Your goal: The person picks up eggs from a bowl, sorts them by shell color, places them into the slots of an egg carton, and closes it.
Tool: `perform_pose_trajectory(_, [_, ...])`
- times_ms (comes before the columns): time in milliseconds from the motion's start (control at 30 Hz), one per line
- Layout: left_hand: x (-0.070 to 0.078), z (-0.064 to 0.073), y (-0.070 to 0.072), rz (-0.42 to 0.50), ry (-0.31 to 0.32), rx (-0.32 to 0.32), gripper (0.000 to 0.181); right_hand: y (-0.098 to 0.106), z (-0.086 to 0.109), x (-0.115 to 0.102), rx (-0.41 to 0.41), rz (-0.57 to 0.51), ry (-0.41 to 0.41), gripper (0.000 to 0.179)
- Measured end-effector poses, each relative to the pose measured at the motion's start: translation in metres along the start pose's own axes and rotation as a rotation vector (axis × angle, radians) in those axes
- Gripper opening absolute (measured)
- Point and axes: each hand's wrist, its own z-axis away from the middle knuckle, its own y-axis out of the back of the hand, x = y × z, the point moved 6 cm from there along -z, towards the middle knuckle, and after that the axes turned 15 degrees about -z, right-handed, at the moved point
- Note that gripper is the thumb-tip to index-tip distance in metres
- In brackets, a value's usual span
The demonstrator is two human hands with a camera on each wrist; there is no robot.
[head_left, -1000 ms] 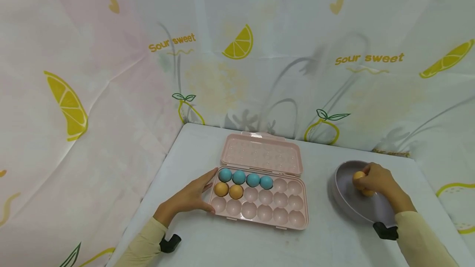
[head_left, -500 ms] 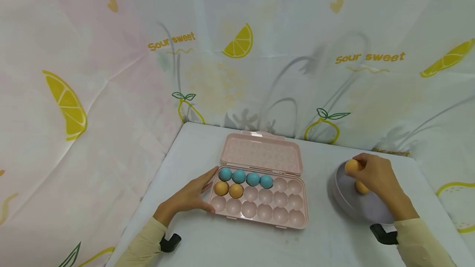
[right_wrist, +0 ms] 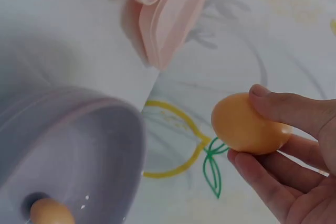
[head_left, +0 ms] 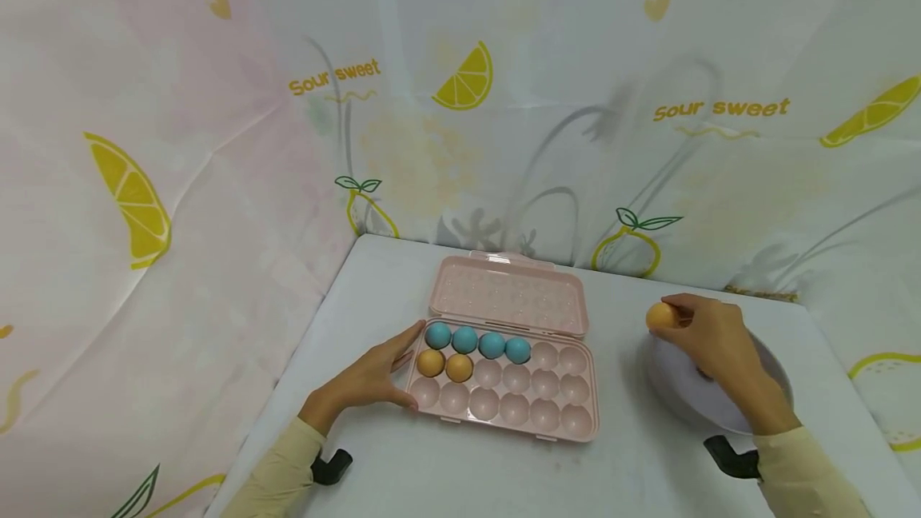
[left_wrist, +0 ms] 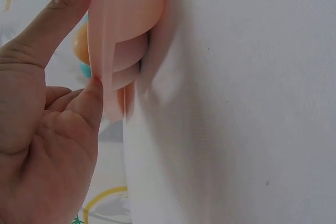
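A brown egg (right_wrist: pixel 247 124) is pinched between the thumb and fingertips of my right hand (head_left: pixel 715 342). Hand and egg are above the far rim of a grey-purple bowl (head_left: pixel 676 390). Inside that bowl lies another brown egg (right_wrist: pixel 51 212), mostly hidden by the hand in the head view. My left hand (head_left: pixel 370 378) spans the left end of a pink egg box (head_left: pixel 504 422), its thumb at the near corner and its fingers at the far one, touching the rim. Several blue eggs (head_left: pixel 464 340) fill part of the back row. Two brown eggs (head_left: pixel 459 368) sit at the left of the middle row.
The box's lid (head_left: pixel 509 294) lies folded back behind it. Under everything is a white tabletop (head_left: pixel 489 478). A printed cloth (head_left: pixel 460 166) with lemon designs hangs behind the table and at its sides.
My right hand has lifted one brown egg out of the bowl and moved left and toward the far rim. The left hand stays at the box.
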Motion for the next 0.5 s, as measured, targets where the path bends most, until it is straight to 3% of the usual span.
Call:
perform_pose_trajectory(367, [0.002, -0.001, 0.001, -0.019, 0.008, -0.002, 0.127, -0.030, -0.004, -0.024, -0.066, -0.074, -0.015, 0.046])
perform_pose_trajectory(500, [0.003, 0.000, 0.000, -0.028, 0.014, -0.005, 0.127, -0.043, -0.003, -0.032, -0.080, -0.105, 0.013, 0.045])
